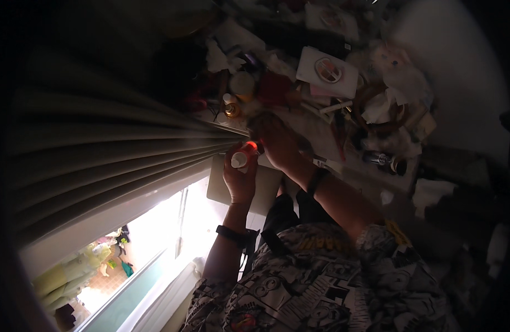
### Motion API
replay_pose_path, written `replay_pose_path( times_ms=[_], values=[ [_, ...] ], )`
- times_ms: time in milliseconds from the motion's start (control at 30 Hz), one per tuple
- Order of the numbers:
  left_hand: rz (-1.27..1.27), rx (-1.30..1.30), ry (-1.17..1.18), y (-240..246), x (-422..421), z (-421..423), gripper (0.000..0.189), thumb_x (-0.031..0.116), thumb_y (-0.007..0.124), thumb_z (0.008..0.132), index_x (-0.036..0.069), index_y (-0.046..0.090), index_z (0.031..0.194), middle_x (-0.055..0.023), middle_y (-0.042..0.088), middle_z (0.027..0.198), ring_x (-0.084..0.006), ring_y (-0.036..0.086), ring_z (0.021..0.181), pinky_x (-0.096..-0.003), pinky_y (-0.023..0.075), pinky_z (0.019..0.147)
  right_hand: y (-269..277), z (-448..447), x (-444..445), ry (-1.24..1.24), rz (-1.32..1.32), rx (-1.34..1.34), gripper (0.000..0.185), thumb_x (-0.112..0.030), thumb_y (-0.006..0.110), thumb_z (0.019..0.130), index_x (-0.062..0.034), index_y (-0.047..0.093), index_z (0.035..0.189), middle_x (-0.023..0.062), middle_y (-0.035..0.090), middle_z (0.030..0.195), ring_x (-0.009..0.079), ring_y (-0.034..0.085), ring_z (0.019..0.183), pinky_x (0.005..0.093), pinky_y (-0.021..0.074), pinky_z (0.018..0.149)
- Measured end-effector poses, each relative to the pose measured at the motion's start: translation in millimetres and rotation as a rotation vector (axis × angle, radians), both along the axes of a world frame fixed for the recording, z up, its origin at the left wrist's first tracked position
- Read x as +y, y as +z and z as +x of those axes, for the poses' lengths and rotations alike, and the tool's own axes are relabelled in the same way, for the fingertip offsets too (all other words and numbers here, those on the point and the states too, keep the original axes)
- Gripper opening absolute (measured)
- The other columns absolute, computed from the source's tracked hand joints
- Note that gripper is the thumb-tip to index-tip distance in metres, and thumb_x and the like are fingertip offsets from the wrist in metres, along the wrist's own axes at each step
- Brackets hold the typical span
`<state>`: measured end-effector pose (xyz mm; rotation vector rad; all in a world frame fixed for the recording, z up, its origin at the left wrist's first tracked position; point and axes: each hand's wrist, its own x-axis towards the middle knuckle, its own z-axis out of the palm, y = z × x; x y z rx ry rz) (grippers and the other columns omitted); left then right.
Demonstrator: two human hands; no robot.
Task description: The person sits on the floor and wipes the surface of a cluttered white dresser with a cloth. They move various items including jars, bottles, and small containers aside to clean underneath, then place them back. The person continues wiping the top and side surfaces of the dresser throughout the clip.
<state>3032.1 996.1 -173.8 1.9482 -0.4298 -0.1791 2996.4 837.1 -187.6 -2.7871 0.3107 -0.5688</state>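
Note:
In the dim head view, my left hand (pixel 240 176) holds a small bottle (pixel 247 152) with a white cap and a part glowing red-orange. My right hand (pixel 275 143) reaches over the cluttered tabletop (pixel 321 143), just right of and above the bottle; it is blurred and its fingers are in shadow, so whether it grips something is unclear. Beyond my hands stand an amber bottle (pixel 232 110) and a round pale lid (pixel 242 83). A dark red item (pixel 275 88) lies behind my right hand.
Pleated curtains (pixel 126 145) hang at the left above a bright window opening (pixel 155 216). A white box with an oval emblem (pixel 327 71), a brown ring-shaped item (pixel 373 124), a plush toy (pixel 390 56) and a dark cylindrical container (pixel 398 165) crowd the tabletop. A pale flat panel (pixel 221 182) lies below my left hand.

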Motion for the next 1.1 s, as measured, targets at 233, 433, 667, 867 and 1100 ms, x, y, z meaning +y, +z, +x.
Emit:
replay_pose_path(
  times_ms=[233,433,667,867,1100],
  values=[
    [-0.062,0.026,-0.065,2,-8,0,0.050,0.013,0.083,0.085,0.003,0.062,0.129,-0.0142,0.071,0.119,-0.0276,0.068,0.111,-0.0390,0.0539,0.095,0,-12,-15,-0.058,0.163,0.184,0.025,-0.017,0.065,0.082,-0.0054,0.064,0.105,0.0117,0.063,0.106,0.0302,0.061,0.102,0.0441,0.0501,0.087],
    [-0.019,0.059,-0.068,8,-10,-6,0.052,0.012,0.084,0.084,0.004,0.061,0.131,-0.0138,0.070,0.120,-0.0271,0.068,0.111,-0.0390,0.0541,0.095,14,-79,-39,-0.192,0.149,0.236,0.026,-0.015,0.068,0.080,-0.0041,0.065,0.104,0.0134,0.063,0.102,0.0322,0.061,0.099,0.0451,0.0501,0.086],
    [-0.032,0.068,-0.045,2,-2,-5,0.052,0.012,0.083,0.084,0.004,0.061,0.131,-0.0132,0.070,0.120,-0.0272,0.068,0.111,-0.0389,0.0539,0.096,-9,-30,-32,-0.019,0.054,0.208,0.028,-0.012,0.066,0.079,-0.0017,0.065,0.105,0.0161,0.063,0.109,0.0346,0.061,0.103,0.0444,0.0509,0.090],
    [-0.030,0.003,-0.069,1,1,3,0.050,0.011,0.083,0.084,0.004,0.063,0.129,-0.0125,0.071,0.117,-0.0267,0.068,0.110,-0.0385,0.0539,0.095,0,-89,-36,-0.157,0.303,0.131,0.034,-0.013,0.057,0.092,-0.0051,0.065,0.124,0.0161,0.064,0.128,0.0308,0.059,0.124,0.0372,0.0471,0.107],
    [0.010,-0.017,-0.038,6,7,-2,0.048,0.011,0.083,0.085,0.003,0.063,0.128,-0.0124,0.071,0.117,-0.0255,0.068,0.108,-0.0374,0.0542,0.094,8,-33,-24,-0.024,0.057,0.354,0.033,-0.014,0.058,0.088,-0.0047,0.065,0.119,0.0137,0.063,0.124,0.0299,0.060,0.118,0.0416,0.0476,0.102]
  ],
)
